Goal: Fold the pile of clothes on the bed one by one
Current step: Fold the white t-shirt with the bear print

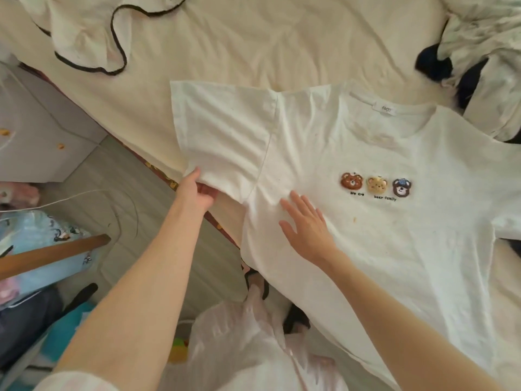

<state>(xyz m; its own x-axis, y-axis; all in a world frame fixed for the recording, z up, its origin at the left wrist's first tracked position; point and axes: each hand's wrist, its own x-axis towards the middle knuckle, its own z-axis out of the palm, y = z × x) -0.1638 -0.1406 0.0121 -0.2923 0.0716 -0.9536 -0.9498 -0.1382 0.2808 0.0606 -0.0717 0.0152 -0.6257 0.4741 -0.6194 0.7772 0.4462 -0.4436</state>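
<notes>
A white T-shirt (366,227) with three small bear faces on its chest lies spread face up on the cream bed sheet (239,46). Its left sleeve (222,136) is stretched out toward the bed's edge. My left hand (197,190) pinches the hem of that sleeve, thumb on top and fingers underneath. My right hand (307,224) lies flat with fingers spread on the shirt's side, just below the armpit seam. A pile of clothes (479,60), white and dark pieces, is heaped at the upper right.
A white garment with dark trim (93,32) lies crumpled at the top left of the bed. The bed's edge runs diagonally from upper left down to the middle. Left of it are the grey floor (118,193), a wooden bar (50,255) and light blue fabric (42,235).
</notes>
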